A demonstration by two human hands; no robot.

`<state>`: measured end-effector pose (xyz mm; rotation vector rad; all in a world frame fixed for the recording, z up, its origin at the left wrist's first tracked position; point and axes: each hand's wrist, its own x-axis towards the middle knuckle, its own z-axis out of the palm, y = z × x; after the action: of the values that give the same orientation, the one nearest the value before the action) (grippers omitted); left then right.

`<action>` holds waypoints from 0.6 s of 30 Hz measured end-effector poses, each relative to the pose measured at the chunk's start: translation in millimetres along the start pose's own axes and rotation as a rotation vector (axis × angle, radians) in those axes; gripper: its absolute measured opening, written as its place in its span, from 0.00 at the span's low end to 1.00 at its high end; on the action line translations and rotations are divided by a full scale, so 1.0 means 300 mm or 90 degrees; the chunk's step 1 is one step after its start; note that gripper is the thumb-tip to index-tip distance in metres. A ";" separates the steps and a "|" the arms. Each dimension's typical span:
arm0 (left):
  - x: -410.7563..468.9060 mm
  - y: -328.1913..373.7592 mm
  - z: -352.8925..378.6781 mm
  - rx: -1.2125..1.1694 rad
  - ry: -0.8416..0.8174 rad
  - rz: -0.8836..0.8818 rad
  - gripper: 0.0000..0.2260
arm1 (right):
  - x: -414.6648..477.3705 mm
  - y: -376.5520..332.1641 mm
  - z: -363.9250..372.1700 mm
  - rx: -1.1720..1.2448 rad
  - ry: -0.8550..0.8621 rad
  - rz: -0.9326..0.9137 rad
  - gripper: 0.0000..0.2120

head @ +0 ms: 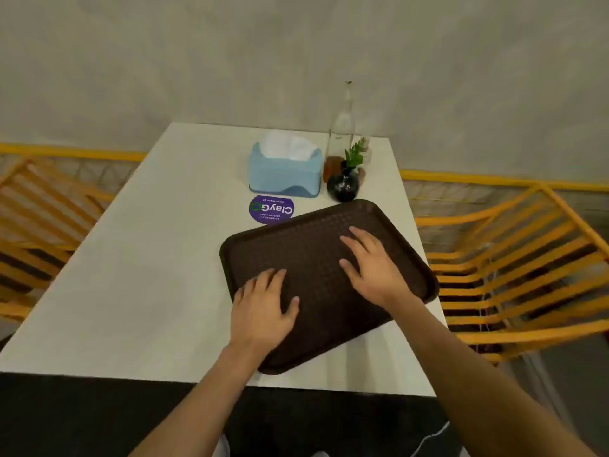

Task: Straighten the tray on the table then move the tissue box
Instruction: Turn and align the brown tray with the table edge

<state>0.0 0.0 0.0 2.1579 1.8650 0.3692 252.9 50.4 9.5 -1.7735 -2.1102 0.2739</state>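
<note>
Both hands, left hand (263,308) and right hand (375,268), lie flat and open on the skewed tray (316,245) near the worktop (148,258) edge, tissue box (285,171) beyond, and a hard twist could clip the vase (342,184).

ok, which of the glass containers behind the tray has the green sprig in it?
The round dark glass vase nearest the brown tray; the tall clear bottle holds no sprig.

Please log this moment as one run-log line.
dark brown plastic tray: skewed on white table | left hand, right hand: flat on tray | light blue tissue box: untouched
</note>
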 end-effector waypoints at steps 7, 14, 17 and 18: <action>-0.052 0.026 0.121 0.089 -0.073 -0.041 0.37 | 0.031 0.094 0.089 -0.091 -0.238 -0.023 0.35; -0.033 -0.099 0.070 0.150 -0.096 -0.035 0.34 | 0.009 -0.013 0.156 -0.143 -0.195 0.003 0.34; -0.034 -0.150 0.026 0.178 -0.076 -0.050 0.29 | -0.002 -0.114 0.193 -0.170 -0.180 0.042 0.34; -0.035 -0.168 0.014 0.181 -0.074 -0.054 0.27 | -0.004 -0.150 0.206 -0.174 -0.177 0.054 0.34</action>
<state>-46.6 -3.5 -22.2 2.2100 2.0372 -0.0425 187.7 46.0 -30.0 -2.0899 -2.3619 0.2799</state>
